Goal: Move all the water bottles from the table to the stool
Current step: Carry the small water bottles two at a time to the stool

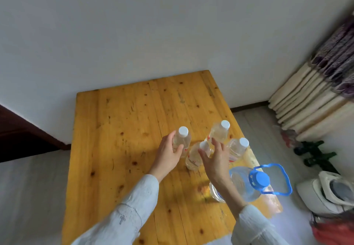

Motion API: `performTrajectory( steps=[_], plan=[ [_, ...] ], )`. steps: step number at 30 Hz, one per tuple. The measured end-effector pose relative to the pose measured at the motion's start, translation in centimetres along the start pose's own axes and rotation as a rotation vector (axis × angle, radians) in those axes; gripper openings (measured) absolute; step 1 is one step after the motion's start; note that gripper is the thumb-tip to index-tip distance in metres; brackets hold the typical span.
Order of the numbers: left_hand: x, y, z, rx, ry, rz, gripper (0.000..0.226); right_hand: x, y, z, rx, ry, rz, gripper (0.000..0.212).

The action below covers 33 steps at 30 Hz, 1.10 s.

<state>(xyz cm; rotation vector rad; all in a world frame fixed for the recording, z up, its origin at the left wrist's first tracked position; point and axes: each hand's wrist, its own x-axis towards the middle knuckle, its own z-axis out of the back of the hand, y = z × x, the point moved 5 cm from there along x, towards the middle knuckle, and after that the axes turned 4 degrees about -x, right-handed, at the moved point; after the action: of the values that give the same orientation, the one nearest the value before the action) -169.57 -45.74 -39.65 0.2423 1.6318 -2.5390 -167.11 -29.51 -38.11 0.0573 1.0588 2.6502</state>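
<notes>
Several small clear water bottles with white caps stand on the yellow wooden table (pixel 122 122). My left hand (pixel 168 153) wraps around the leftmost bottle (pixel 183 139), thumb and fingers touching its sides. My right hand (pixel 214 158) reaches over the middle bottle (pixel 195 157), fingers spread around its neck but not clearly closed. Two more small bottles stand behind: a far one (pixel 219 132) and a right one (pixel 238 149). A big clear jug with blue cap and handle (pixel 254 182) stands near the table's right edge, beside my right wrist. No stool is in view.
A white wall runs behind the table. Folded bedding (pixel 314 99) is stacked at the right. On the floor at the right lie a white appliance (pixel 329 193), dark green objects (pixel 316 154) and something red (pixel 333 231). Dark wood furniture (pixel 23 135) is at the left.
</notes>
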Motion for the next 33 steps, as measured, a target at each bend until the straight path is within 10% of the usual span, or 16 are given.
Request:
performTrajectory(
  steps=[16,23,33],
  plan=[
    [3.8,0.6,-0.3,0.201,-0.015,-0.155,0.044,-0.1,-0.9,-2.7,0.051,0.041,0.101,0.038],
    [-1.7,2.7,0.8,0.27,0.075,-0.125,0.045,-6.4,-1.7,-2.0,-0.053,0.107,0.354,0.041],
    [-16.7,0.8,-3.1,0.327,0.254,-0.335,0.036,-22.5,-8.4,4.2,0.0,-0.065,0.141,0.05]
  ],
)
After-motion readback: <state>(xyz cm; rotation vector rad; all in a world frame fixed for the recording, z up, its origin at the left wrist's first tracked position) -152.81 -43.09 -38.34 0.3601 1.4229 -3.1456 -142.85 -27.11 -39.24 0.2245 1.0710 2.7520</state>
